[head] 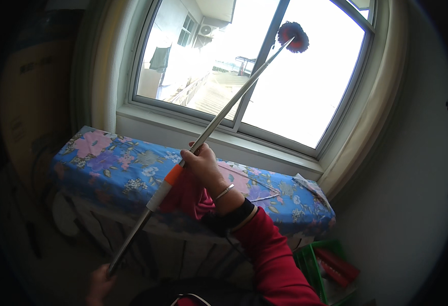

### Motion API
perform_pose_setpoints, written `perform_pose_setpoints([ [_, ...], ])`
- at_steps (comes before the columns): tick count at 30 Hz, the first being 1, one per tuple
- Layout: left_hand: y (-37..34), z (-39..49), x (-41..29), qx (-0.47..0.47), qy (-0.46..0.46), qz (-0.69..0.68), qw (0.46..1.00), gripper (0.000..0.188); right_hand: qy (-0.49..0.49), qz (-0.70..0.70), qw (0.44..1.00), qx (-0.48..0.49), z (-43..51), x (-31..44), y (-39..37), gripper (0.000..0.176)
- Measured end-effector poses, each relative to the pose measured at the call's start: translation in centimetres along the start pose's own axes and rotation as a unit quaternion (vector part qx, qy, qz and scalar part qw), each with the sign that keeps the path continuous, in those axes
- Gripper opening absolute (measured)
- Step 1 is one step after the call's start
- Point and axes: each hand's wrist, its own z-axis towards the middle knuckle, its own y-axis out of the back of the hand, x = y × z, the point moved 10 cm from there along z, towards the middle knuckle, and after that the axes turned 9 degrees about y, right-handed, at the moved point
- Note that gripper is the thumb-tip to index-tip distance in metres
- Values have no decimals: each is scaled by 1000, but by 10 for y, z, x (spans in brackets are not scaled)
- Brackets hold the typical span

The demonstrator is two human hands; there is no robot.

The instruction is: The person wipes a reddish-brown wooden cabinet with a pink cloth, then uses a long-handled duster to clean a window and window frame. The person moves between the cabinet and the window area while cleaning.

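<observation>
A long metal mop pole (229, 105) slants up from the lower left to the window. At its far end, a round dark mop head (293, 37) with a reddish centre is held up in front of the right window pane (304, 91); whether it touches the glass I cannot tell. My right hand (203, 162) is wrapped around the pole just above an orange collar (173, 174) and a white sleeve (159, 196). Near the pole's lower end, my left hand (100, 283) grips the metal, partly in shadow.
A blue floral cloth (132, 168) covers the table below the windowsill (262, 147). A dark pink cloth (189, 197) lies there behind my right wrist. Curtains (103, 69) flank the window. At lower right stands a green crate (310, 260) holding a red item (335, 266). A cardboard box (36, 103) is at left.
</observation>
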Motion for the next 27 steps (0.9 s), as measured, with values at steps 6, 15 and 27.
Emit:
perform_pose_setpoints([
  [6, -28, 46, -120, 67, -45, 10, 997, 33, 71, 41, 993, -83, 36, 26, 121, 40],
  [15, -69, 97, -257, 79, -237, 72, 966, 29, 21, -5, 977, -214, 52, 30, 289, 16],
  [27, -7, 35, -75, -31, -72, 18, 997, 23, 26, -59, 996, -54, 18, 0, 83, 36],
])
